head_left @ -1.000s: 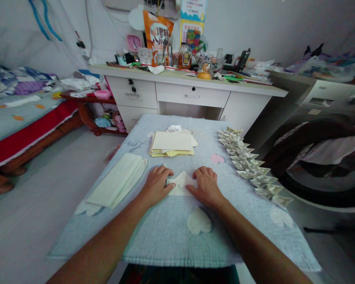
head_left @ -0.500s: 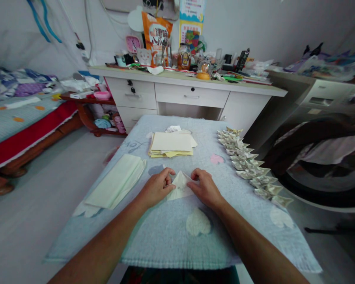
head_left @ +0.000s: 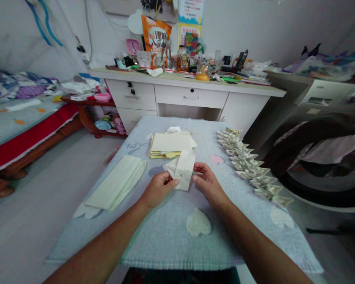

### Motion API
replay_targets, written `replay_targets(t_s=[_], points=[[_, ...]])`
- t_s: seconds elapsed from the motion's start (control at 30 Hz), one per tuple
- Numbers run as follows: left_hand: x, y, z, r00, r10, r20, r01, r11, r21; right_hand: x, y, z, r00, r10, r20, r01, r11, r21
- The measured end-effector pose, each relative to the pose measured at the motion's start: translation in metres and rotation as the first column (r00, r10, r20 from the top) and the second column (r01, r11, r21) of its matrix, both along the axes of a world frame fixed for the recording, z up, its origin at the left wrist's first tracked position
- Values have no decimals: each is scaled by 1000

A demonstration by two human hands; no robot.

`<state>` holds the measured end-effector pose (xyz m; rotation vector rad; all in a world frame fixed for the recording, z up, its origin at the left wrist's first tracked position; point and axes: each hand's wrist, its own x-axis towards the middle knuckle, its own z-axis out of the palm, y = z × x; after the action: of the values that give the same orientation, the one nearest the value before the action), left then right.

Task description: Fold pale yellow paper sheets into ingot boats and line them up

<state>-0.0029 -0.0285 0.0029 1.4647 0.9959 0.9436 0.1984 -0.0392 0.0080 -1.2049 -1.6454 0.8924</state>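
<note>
A folded sheet of paper point(head_left: 184, 170), pale with creased flaps and a pointed left end, is held up just above the cloth. My left hand point(head_left: 159, 187) pinches its lower left part between thumb and fingers. Close by its right edge is my right hand point(head_left: 209, 184), thumb and fingers apart; whether the fingertips touch the paper I cannot tell. Behind the folded sheet lies a stack of cream and yellow paper point(head_left: 168, 142). Left of my left hand rests a pile of pale green paper point(head_left: 116, 183). Folded paper boats point(head_left: 245, 165) stand in a long row at the right.
A light blue patterned cloth point(head_left: 165, 232) covers the table. Beyond stands a white desk point(head_left: 192, 92) crowded with jars, a snack bag point(head_left: 156, 39) and small items. A washing machine point(head_left: 328, 118) is on the right, a bed point(head_left: 26, 114) on the left.
The paper has turned from a triangle pointing away to lie with its point leftward, and is lifted higher. My left hand keeps hold; the right fingers have loosened from its edge.
</note>
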Motion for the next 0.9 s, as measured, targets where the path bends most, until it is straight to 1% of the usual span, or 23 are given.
replay_targets(t_s=[0.03,0.07,0.13,0.2,0.27,0.33,0.4,0.5,0.57,0.6,0.67,0.7,0.73,0.8,0.83,0.9], points=[[2,-1,-1,1000,-1,-6,1,1000,3,-2,-1,-1,998,33,-51,-34,999,-25],[3,-1,-1,1000,0,-26,0,1000,8,-4,-1,-2,989,61,-137,-69,996,-51],[5,-3,-3,995,6,-96,-4,1000,23,-9,-2,-2,952,97,-290,-127,988,-84],[6,-4,-3,987,-7,-161,12,999,32,-12,-3,0,909,122,-399,-179,978,-109],[7,-5,-4,980,-41,-193,49,998,33,-14,-4,2,870,122,-477,-214,966,-142],[8,-7,-3,973,-74,-216,83,996,33,-15,-5,5,847,102,-522,-221,960,-172],[9,-8,-1,964,-86,-250,100,994,41,-15,-5,6,833,74,-548,-203,963,-179],[10,-10,2,957,-93,-274,116,991,68,-11,-3,7,837,18,-547,-111,984,-137],[9,-10,4,961,-83,-262,109,990,87,-5,-1,8,886,-26,-463,-8,997,-73],[8,-11,5,963,-70,-258,98,990,97,-1,0,8,923,-53,-380,46,999,-27],[7,-11,6,967,-33,-254,66,990,122,6,2,10,979,-137,-151,152,984,89],[7,-11,6,969,-17,-245,52,990,135,9,3,11,981,-190,-34,194,967,164],[6,-11,6,973,-8,-232,43,988,146,12,3,12,970,-235,69,213,947,241],[6,-12,6,980,6,-200,28,986,167,13,2,13,926,-292,241,192,911,366],[6,-12,6,982,13,-188,21,984,178,12,1,14,900,-300,317,159,902,402],[6,-13,6,982,31,-188,10,977,211,9,-2,14,836,-291,465,79,903,423]])
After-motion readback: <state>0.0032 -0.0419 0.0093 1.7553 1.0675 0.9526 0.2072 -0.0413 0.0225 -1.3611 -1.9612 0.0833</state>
